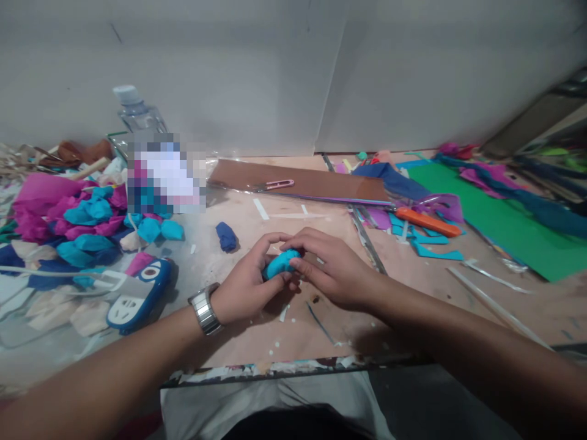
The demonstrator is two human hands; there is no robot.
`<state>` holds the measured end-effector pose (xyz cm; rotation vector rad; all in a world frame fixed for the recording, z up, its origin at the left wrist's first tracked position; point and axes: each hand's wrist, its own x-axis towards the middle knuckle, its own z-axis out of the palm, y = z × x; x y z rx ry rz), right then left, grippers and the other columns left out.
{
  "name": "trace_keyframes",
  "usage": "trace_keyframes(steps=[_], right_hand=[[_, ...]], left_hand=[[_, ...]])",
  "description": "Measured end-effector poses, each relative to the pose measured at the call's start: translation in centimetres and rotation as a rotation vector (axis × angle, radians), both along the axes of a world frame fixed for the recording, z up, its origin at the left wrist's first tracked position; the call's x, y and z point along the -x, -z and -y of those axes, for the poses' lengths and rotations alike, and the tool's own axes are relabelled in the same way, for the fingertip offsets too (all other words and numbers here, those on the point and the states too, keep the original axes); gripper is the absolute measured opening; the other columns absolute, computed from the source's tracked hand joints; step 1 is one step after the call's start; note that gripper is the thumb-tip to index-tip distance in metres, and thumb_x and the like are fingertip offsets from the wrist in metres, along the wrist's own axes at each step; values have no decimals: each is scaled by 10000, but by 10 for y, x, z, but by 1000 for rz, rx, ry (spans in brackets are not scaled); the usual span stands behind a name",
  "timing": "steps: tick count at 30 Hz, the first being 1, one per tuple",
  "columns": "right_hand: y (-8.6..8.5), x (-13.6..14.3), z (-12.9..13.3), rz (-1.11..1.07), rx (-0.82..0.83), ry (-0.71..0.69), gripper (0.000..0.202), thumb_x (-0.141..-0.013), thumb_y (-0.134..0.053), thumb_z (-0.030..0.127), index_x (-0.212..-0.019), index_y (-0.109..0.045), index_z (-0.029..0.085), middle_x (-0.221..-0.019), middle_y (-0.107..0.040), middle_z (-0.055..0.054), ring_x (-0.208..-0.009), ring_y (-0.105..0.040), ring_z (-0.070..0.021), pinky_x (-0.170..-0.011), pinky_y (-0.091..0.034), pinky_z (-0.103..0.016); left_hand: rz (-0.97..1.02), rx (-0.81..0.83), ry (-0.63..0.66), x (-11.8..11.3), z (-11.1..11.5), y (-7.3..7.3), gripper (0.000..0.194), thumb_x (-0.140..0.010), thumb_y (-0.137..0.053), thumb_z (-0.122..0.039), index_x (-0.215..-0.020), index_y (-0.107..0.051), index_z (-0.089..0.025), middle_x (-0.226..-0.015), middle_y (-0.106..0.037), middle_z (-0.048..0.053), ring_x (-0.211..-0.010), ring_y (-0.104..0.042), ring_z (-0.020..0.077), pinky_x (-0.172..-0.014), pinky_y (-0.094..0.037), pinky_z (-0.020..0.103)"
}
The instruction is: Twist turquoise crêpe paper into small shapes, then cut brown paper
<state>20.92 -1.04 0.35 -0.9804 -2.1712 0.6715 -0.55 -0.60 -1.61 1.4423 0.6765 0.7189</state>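
Observation:
Both my hands meet over the middle of the table around a turquoise crumpled paper bundle [279, 264]. My left hand [250, 275], below a metal watch [205, 310], wraps its thumb and fingers around the bundle's left side. With thumb and fingers, my right hand [337, 266] pinches its right end. Part of the bundle is hidden by the fingers. Just left of and behind my hands lies a dark blue crumpled paper bundle [226, 236], touched by neither hand.
Pink, turquoise and cream bundles [87, 208] pile up at left, beside a blue-white power strip [140, 296] and a plastic bottle [137, 110]. Behind my hands lie brown sheets [312, 180] with thread snips [279, 184]. An orange cutter [428, 222] and green sheet [495, 214] are right.

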Motion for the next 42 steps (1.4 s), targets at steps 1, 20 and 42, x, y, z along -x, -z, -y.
trace_keyframes(steps=[1,20,42], right_hand=[[-1,0,0,-5,4,11,241,-1016,-606,263,-1251,-636,223,-1158,-686,-79,-1030,-646,-211,-913,-514,-365],[2,-2,-5,-81,-68,38,210,-1026,-613,348,-1169,-700,222,-1046,-696,-59,-974,-641,-198,-874,-503,-348],[-4,-2,-2,-18,-69,60,182,-975,-678,313,-1080,-761,190,-931,-721,-41,-839,-645,-157,-768,-484,-284]], left_hand=[[-12,-9,1,0,0,0,526,-976,-636,-218,-1429,-371,-254,-1047,-692,52,-882,-704,186,-828,-569,353],[-78,-183,-215,1,-6,1,206,-952,-718,-332,-1000,-598,-171,-1022,-692,61,-926,-666,173,-843,-526,320],[-213,-17,12,3,-2,-1,318,-910,-741,-362,-1131,-625,-164,-966,-727,61,-811,-687,176,-682,-539,267]])
